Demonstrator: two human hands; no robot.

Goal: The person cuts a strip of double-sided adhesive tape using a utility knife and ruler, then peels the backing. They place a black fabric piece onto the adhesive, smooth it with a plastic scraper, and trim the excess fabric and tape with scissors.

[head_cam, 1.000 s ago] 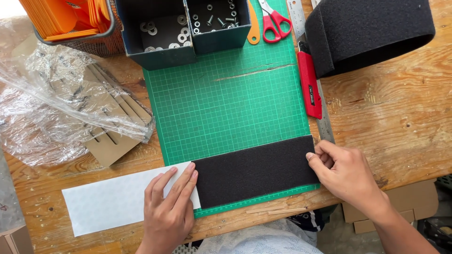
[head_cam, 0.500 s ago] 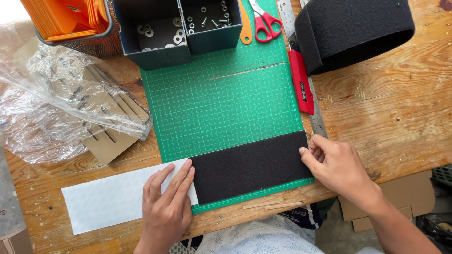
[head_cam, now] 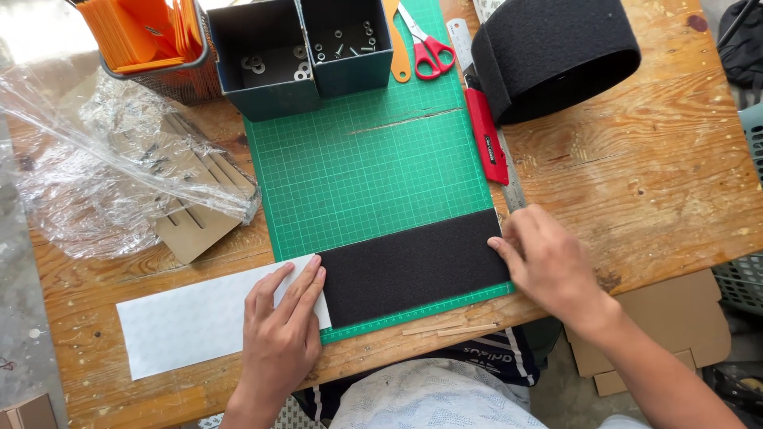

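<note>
A black strip of fabric tape (head_cam: pixel 409 266) lies flat across the near edge of a green cutting mat (head_cam: pixel 369 175). My left hand (head_cam: pixel 280 330) rests flat, fingers spread, on the white backing sheet (head_cam: pixel 187 326) where it meets the strip's left end. My right hand (head_cam: pixel 548 266) presses its fingertips on the strip's right end, at the mat's right edge. Neither hand lifts anything.
A big black tape roll (head_cam: pixel 556 56), a red utility knife (head_cam: pixel 486 135) and a steel ruler (head_cam: pixel 497 119) lie right of the mat. Red scissors (head_cam: pixel 425 44), two dark bins of washers and screws (head_cam: pixel 298 52), an orange-filled basket (head_cam: pixel 147 44) and crumpled plastic over cardboard (head_cam: pixel 135 183) sit behind and left.
My right hand slid slightly left onto the strip's right end. The left hand stays on the white sheet. The view shifted a little.
</note>
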